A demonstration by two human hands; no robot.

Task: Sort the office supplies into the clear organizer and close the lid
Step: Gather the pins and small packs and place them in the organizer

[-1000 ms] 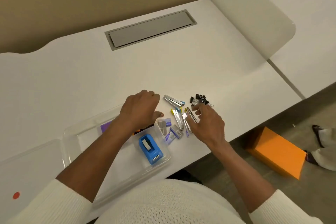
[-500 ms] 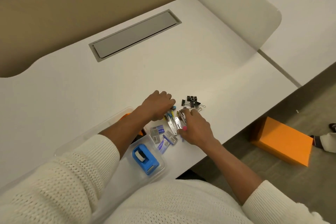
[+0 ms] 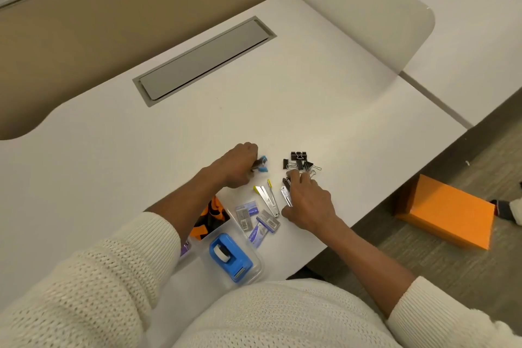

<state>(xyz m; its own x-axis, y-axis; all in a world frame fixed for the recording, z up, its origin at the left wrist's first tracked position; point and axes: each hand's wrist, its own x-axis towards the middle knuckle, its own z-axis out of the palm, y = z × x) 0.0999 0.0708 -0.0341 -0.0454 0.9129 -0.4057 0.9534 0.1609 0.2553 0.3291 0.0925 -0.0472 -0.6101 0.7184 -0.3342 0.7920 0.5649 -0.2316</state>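
My left hand [image 3: 237, 165] is closed around a blue-tipped staple remover [image 3: 262, 167] on the desk. My right hand [image 3: 308, 200] rests fingers-down on a silver staple remover [image 3: 285, 192], just below a pile of black binder clips [image 3: 300, 162]. Two yellow-tipped silver staple removers [image 3: 268, 198] lie between my hands. Small boxes of staples [image 3: 255, 219] lie near the clear organizer [image 3: 255, 268], whose right compartment holds a blue tape dispenser [image 3: 230, 258]. An orange-and-black item [image 3: 210, 219] sits in the organizer, partly under my left arm.
A grey cable hatch [image 3: 203, 58] is set into the white desk [image 3: 310, 99]. A low white divider [image 3: 367, 8] stands at the right. The desk's front edge runs close behind my right hand. An orange box [image 3: 446, 210] lies on the floor.
My left hand moved forward and closed on the blue-tipped staple remover. My right hand shifted up toward the binder clips, uncovering the yellow-tipped staple removers. The camera tilted, moving the view.
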